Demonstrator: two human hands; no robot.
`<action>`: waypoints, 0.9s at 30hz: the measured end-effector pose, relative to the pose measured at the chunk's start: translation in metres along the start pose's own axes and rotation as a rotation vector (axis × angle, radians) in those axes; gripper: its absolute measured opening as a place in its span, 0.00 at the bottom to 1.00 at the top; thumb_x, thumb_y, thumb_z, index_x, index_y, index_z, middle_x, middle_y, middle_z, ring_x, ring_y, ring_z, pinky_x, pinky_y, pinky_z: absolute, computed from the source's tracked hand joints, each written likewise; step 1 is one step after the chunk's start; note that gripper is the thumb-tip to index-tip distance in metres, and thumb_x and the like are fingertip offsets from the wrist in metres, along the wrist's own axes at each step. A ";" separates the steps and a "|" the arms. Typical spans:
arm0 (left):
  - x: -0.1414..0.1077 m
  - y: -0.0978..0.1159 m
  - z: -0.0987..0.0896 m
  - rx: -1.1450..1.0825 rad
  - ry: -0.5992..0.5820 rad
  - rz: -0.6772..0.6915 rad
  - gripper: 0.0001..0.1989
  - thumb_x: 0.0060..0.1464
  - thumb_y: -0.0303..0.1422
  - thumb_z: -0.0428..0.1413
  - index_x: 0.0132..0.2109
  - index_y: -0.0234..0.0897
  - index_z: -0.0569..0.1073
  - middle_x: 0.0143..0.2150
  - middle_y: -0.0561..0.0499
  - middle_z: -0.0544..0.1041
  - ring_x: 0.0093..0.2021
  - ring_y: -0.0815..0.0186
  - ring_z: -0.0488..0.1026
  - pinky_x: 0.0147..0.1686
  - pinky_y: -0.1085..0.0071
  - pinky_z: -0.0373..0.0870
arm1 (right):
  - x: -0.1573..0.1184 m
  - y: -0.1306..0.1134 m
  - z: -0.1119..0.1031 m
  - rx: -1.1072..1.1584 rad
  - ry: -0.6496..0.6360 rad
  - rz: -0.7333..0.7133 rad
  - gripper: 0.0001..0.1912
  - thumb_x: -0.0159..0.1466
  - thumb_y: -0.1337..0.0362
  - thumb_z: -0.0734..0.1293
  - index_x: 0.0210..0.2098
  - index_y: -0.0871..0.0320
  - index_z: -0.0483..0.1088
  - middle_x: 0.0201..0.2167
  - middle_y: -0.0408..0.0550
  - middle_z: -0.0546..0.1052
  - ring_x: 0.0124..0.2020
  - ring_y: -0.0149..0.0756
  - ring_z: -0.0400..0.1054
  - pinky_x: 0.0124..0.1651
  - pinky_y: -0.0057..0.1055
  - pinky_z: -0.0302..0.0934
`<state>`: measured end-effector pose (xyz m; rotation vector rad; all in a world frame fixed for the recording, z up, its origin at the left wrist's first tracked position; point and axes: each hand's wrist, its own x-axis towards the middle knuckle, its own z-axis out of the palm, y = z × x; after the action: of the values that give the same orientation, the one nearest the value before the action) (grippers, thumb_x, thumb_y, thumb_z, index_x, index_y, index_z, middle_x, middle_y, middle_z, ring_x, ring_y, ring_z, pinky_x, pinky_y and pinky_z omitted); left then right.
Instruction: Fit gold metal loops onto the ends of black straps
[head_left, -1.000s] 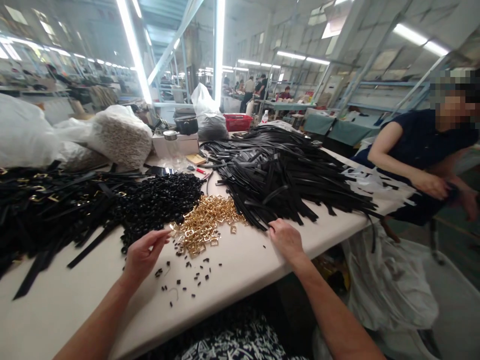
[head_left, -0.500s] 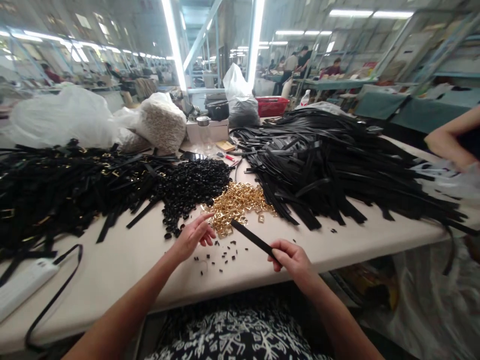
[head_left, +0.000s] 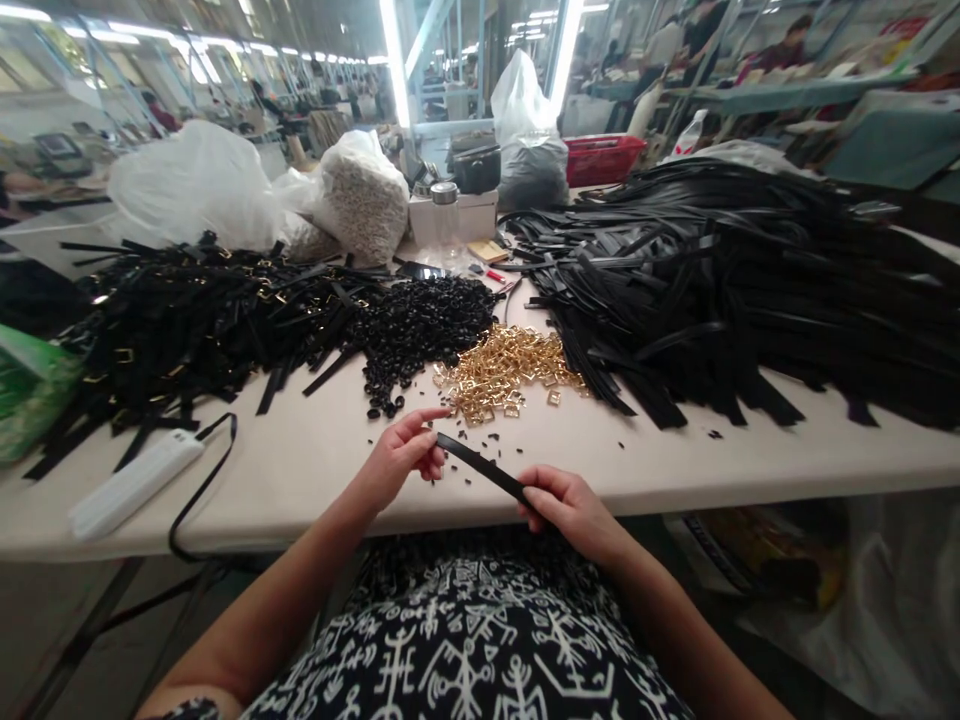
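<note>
Black strap point(head_left: 484, 468), one in hand, hangs over the near edge of the table point(head_left: 660, 475); its long axis runs from the right hand point(head_left: 566, 505) leftward and away from that edge to the left hand point(head_left: 394, 460). Both hands are clamped on it, the right around the nearer end, the left with thumb and fingertips together at the farther end; the left is the nearer to the buckles. By size, there is one heap of loose straps point(head_left: 720, 290) toward the right edge, one heap of buckled straps point(head_left: 195, 340) toward the left, one heap of black loops point(head_left: 427, 325) between them, one heap of gold buckles point(head_left: 517, 370) beside it, one power strip point(head_left: 139, 480) by the near left edge, and scattered black bits point(head_left: 621, 445). Within each heap, pieces overlap too much to count.
</note>
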<state>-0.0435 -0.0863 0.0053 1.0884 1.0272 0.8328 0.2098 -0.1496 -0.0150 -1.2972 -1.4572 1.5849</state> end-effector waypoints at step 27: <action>-0.022 -0.022 0.035 0.139 -0.003 -0.022 0.15 0.54 0.41 0.56 0.27 0.35 0.73 0.23 0.50 0.75 0.22 0.69 0.69 0.23 0.74 0.64 | 0.003 -0.003 0.029 -0.658 0.292 -0.386 0.12 0.62 0.62 0.68 0.46 0.52 0.72 0.37 0.45 0.80 0.36 0.36 0.74 0.40 0.29 0.63</action>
<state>-0.0168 -0.1222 -0.0058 1.1933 1.1056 0.7504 0.1817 -0.1562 -0.0159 -1.3979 -1.9632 0.6483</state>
